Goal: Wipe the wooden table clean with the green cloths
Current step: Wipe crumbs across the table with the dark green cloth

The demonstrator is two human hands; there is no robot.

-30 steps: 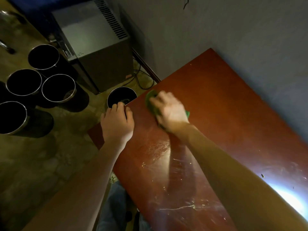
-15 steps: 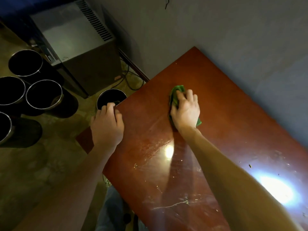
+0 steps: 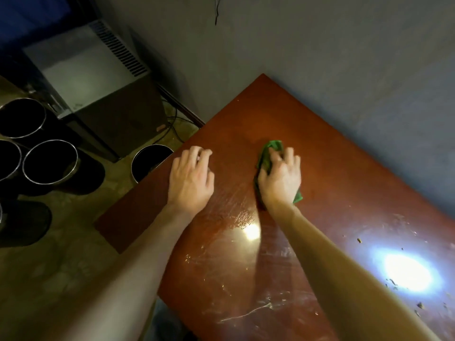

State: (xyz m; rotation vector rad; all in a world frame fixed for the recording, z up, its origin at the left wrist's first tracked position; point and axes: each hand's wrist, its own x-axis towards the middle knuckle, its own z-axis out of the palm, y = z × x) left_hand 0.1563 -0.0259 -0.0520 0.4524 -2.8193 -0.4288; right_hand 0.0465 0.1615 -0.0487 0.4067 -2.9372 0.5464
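Toward the far end of the worktop [image 3: 344, 193], close to the wall [image 3: 320, 57]: green cloth [image 3: 270, 148] bunched and pinned flat beneath the right hand [image 3: 280, 180], fingers [image 3: 288, 156] bent down over it and gripping, one fold poking out ahead of the fingertips and a corner showing by the wrist. Just beside, nearer the worktop's left edge: left hand [image 3: 189, 178] resting palm down on bare wood, fingers loosely curled, released, grasping nothing visible. Only one cloth in view; no sign of a second.

Judged partway done, probably under half. Looks wiped and evenly dull around and beyond the cloth, up to the far corner. Streaky and wet-looking just behind both hands, with a smeared film [image 3: 242, 217] catching the light.

Left to do: pale scratchy smears [image 3: 246, 313] along the near edge, and scattered crumbs [image 3: 359, 240] on the right side around the bright glare, well apart from the cloth. Likely calls for long passes back toward the body, then out to the right, with debris gathered up rather than flicked loose, perhaps toward the open metal bucket [image 3: 150, 158] standing on the floor just beside the left edge. Amount of dirt under the glare itself: impossible to tell.
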